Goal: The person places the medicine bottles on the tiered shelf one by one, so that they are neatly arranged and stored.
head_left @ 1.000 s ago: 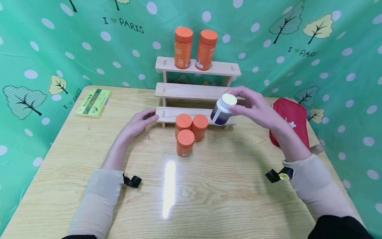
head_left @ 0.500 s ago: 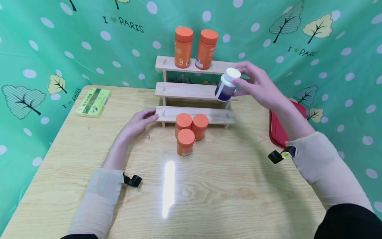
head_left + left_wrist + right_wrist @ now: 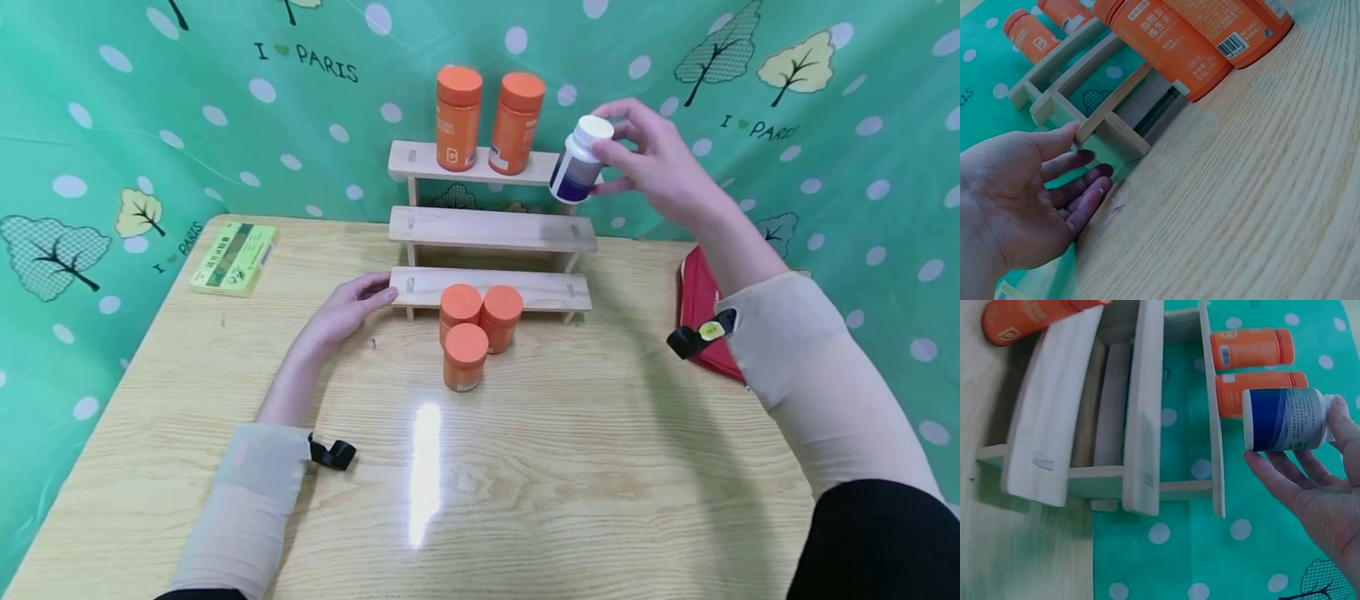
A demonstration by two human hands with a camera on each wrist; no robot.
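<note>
Up near the right end of the top shelf (image 3: 420, 160) of the rack (image 3: 487, 227), here's the white-capped bottle (image 3: 577, 165), tilted, the fingers (image 3: 619, 156) of the right hand (image 3: 654, 158) clamped on it! Two orange bottles (image 3: 457, 125) stand on that shelf, just left. Down below, the left hand (image 3: 347, 308) (fingers loosely bent, slightly apart) has its thumb touching the lowest shelf's left end.

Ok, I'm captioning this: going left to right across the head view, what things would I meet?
Green box, left hand, five orange jars, white-capped bottle, right hand holding it, red pouch. The wooden rack spans several, so it's omitted.
</note>
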